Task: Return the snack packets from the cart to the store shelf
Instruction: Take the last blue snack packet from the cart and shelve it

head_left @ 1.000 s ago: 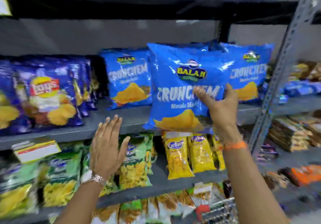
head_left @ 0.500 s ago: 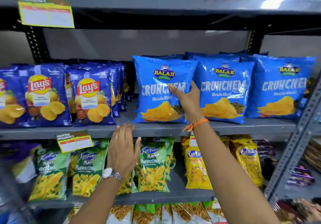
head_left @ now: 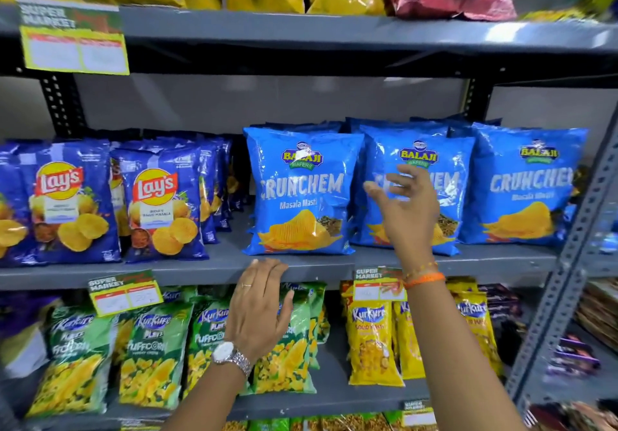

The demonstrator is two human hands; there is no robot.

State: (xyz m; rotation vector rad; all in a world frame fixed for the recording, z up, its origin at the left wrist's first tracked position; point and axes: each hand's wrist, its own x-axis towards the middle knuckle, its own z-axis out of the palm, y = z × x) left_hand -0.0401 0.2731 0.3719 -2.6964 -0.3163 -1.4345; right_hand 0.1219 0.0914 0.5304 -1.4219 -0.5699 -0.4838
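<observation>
Placement step at the store shelf (head_left: 214,265). Your right hand (head_left: 406,211) is open, fingers spread wide, and holds nothing; it hovers in front of the middle Crunchem packet (head_left: 444,176), whether touching it or just clear of it cannot be told. Your left hand (head_left: 259,310) lies flat, fingers extended, with fingertips resting on the front edge of the shelf just below the left Crunchem packet (head_left: 301,189); it grips nothing either. Three blue Crunchem packets stand upright side by side on the middle shelf, to the right of the Lay's packets (head_left: 160,213). The cart is not in view. Judged from this arrangement, one packet's return appears complete. The next move likely calls for you to draw both hands away without toppling the upright row, then turn to the cart for another packet.
</observation>
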